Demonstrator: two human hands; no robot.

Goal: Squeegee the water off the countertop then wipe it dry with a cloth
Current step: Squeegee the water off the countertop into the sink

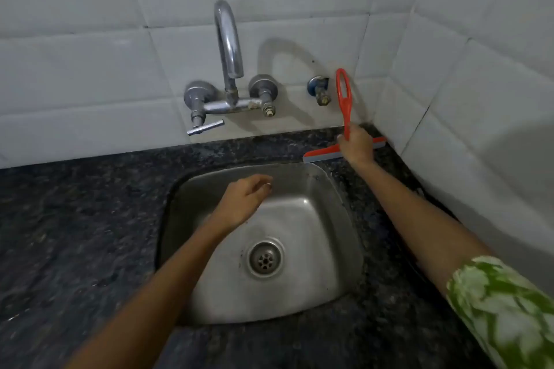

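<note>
One red plastic squeegee with a grey rubber blade (pixel 344 117) stands at the back right corner of the dark speckled granite countertop (pixel 75 234); its blade edge rests on the stone just behind the rear right rim of the sink, running from near the sink's corner toward the side wall, and its looped handle rises nearly upright in front of the tiles; the right hand (pixel 356 145) is wrapped in a fist round the lower part of that handle, just above the blade, hiding the blade's middle; the right forearm reaches in from the lower right, with a green and white leaf-patterned sleeve (pixel 503 308) at its near end; the left hand (pixel 245 198) hangs over the square stainless steel sink (pixel 323 219), fingers loosely curled and holding nothing, its forearm crossing the sink's near left edge; a round metal drain strainer (pixel 265 259) sits in the basin floor, just right of that forearm; a chrome wall-mounted tap with a tall curved spout (pixel 229 48) is fixed to the white tiled wall (pixel 90 69) above the sink's far edge, a lever handle pointing out at its left; a small blue-collared valve (pixel 319 90) sits on the wall just left of the squeegee's handle.
</note>
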